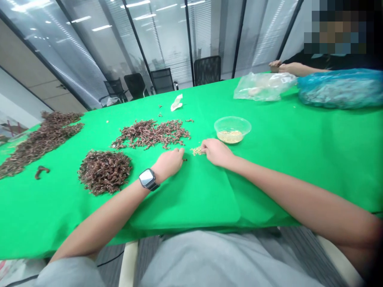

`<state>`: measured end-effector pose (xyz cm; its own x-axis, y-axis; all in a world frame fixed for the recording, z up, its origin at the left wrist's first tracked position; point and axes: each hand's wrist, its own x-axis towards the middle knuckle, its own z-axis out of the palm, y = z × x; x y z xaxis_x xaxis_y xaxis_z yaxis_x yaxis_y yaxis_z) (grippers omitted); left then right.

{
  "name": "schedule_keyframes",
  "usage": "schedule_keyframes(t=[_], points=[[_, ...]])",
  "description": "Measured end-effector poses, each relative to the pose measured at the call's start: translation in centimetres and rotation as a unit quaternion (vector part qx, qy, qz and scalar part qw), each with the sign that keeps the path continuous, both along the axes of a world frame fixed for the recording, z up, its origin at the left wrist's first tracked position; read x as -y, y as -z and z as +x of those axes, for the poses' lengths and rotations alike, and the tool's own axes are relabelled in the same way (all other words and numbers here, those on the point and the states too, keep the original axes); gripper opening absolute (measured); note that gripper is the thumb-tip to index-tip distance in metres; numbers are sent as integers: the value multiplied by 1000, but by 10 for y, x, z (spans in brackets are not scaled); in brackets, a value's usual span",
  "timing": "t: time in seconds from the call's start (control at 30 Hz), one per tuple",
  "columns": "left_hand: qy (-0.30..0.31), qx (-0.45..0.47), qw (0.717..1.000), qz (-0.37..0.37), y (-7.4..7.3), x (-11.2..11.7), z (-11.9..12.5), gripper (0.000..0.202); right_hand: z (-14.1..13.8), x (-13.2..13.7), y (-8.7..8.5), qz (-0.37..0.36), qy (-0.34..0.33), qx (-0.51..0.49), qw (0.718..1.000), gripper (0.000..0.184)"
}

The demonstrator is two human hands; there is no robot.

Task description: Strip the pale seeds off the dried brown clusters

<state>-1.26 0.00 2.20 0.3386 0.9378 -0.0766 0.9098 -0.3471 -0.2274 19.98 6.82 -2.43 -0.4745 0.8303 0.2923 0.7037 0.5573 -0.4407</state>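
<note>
My left hand (170,162), with a watch (147,178) on its wrist, is closed around a small dark brown dried piece (184,160); only its tip shows. Just right of it, my right hand (217,152) has its fingers pinched together at a little heap of pale yellow bits (196,151) on the cloth. What those fingers hold, if anything, is hidden. Behind my right hand stands a clear plastic bowl (232,126) with more pale bits in its bottom. A loose spread of brown dried pieces (152,133) lies beyond my left hand, and a rounder pile (104,171) sits left of my wrist.
Green cloth (191,199) covers the table. Another large brown pile (44,139) and one dark curved piece (42,172) lie at far left. A crumpled white scrap (176,103), a clear bag (263,86) and a blue bag (341,88) are farther back. A person sits behind the bags.
</note>
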Motion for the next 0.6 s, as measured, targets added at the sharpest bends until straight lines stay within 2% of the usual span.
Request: schedule_keyframes(t=[0.1, 0.17, 0.27, 0.37, 0.47, 0.6], points=[[-7, 8, 1000, 7, 4, -3, 1, 25, -1, -2, -1, -43, 15, -74, 996, 14], [-1, 21, 999, 28, 7, -3, 1, 23, -3, -4, -1, -93, 11, -151, 984, 14], [41, 62, 996, 54, 8, -4, -1, 18, -6, -4, -1, -193, -3, -281, 940, 12], [92, 130, 987, 30, 11, -7, -6, 16, -7, -2, -4, -279, -2, -369, 886, 10], [116, 184, 976, 10, 16, -10, -11, 16, -6, 0, -8, -331, 7, -418, 846, 12], [124, 244, 961, 35, 24, -14, -14, 13, -6, 2, -10, -380, 26, -450, 807, 16]])
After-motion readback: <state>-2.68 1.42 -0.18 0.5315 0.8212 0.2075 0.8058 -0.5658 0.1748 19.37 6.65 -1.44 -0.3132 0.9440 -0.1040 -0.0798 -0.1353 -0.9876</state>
